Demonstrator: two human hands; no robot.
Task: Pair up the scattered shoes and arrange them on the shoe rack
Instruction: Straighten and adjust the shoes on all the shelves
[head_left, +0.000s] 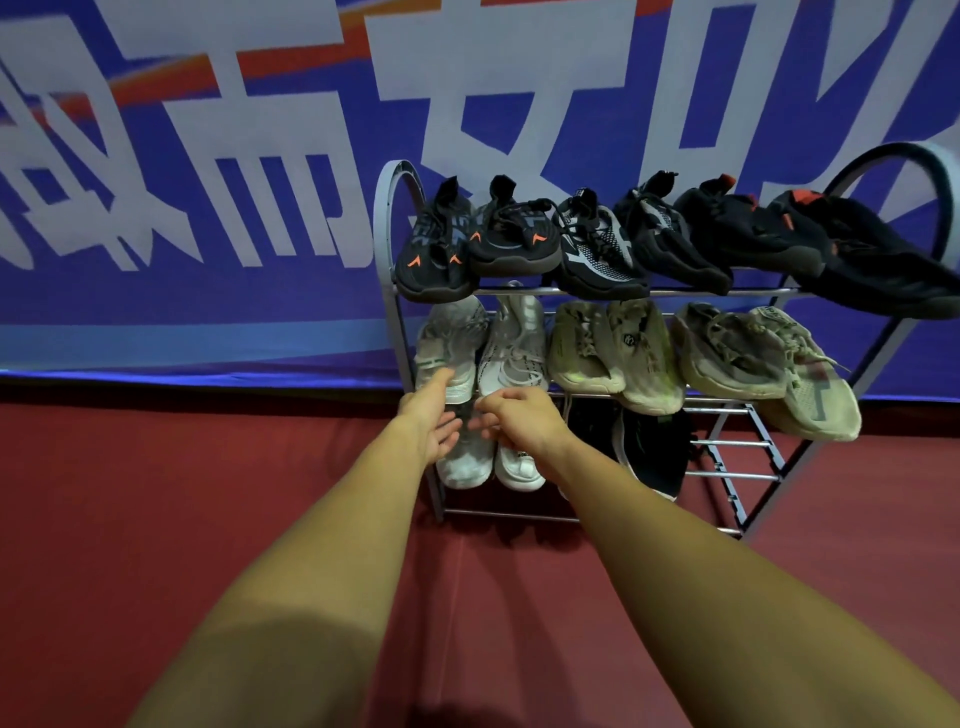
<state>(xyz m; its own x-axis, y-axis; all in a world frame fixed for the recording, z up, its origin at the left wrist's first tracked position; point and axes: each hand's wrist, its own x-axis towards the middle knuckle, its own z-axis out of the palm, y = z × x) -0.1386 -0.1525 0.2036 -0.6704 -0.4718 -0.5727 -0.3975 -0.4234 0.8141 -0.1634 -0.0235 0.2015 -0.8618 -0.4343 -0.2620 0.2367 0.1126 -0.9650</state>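
We extend both arms toward the shoe rack (385, 218). The left hand (434, 423) is spread, palm turned inward; the right hand (522, 421) has loosely curled fingers gripping nothing. Both hover just in front of the white pair (467, 467) on the bottom shelf. Black shoes (597, 244) fill the top shelf, pale shoes (587, 353) the middle.

Shoe rack (924, 155) partly beyond right edge

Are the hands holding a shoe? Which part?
Left hand is open, holding nothing. Right hand curls loosely over the lower white shoes; whether it grips them cannot be told.
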